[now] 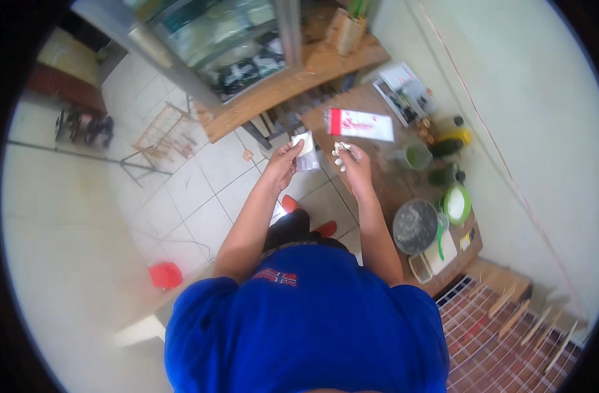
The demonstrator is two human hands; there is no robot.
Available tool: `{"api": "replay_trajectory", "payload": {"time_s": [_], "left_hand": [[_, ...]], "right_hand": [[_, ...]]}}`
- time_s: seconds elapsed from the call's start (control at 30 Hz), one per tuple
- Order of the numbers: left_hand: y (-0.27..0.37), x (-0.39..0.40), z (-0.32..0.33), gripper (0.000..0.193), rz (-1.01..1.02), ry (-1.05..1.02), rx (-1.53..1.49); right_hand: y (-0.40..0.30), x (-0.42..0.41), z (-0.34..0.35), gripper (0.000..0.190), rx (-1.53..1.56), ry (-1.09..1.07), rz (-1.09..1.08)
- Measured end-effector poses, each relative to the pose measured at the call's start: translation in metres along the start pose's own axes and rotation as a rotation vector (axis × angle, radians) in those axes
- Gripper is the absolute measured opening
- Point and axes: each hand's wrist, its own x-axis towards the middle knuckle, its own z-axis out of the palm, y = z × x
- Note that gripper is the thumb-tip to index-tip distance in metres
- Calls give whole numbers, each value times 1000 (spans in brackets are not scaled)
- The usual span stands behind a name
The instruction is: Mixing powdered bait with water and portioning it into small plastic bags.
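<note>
Between its thumb and fingers, my left hand [282,164] holds a small clear plastic packet [306,153] with something pale yellow in its upper part. Crumpled white material [339,153], perhaps paper or plastic, is pinched in my right hand [357,167], over the edge of the brown wooden table [378,182]. The two hands are apart. A white and red printed plastic packet [362,125] lies flat on the table just beyond my right hand.
Along the wall side of the table stand a green-tinted cup [418,155], bottles [449,142], a large grey bowl [416,227] and a green tub [456,204]. A glass cabinet [289,34] rests on a wooden bench ahead. A wire rack [500,334] is at lower right.
</note>
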Motion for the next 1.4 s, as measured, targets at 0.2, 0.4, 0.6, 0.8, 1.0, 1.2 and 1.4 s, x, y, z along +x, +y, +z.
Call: {"api": "replay_trajectory", "payload": {"time_s": [0.2, 0.4, 0.6, 0.8, 1.0, 1.2, 1.4], "left_hand": [[48, -9, -65, 36, 149, 260, -181], [93, -35, -101, 44, 250, 447, -47], [115, -64, -132, 43, 358, 628, 239], [143, -84, -136, 42, 425, 733, 159], [152, -84, -145, 44, 518, 770, 119], [154, -77, -150, 45, 538, 768, 56], [148, -81, -152, 43, 524, 769, 40]], "right_hand": [[-28, 50, 92, 25, -116, -279, -57], [-59, 86, 165, 28, -191, -499, -98], [-105, 108, 245, 38, -93, -881, -209], [-152, 117, 302, 37, -163, -999, -220], [-169, 121, 324, 33, -63, -1029, -160], [-178, 128, 330, 32, -106, -1077, -188], [-182, 123, 317, 35, -35, -1151, -201]]}}
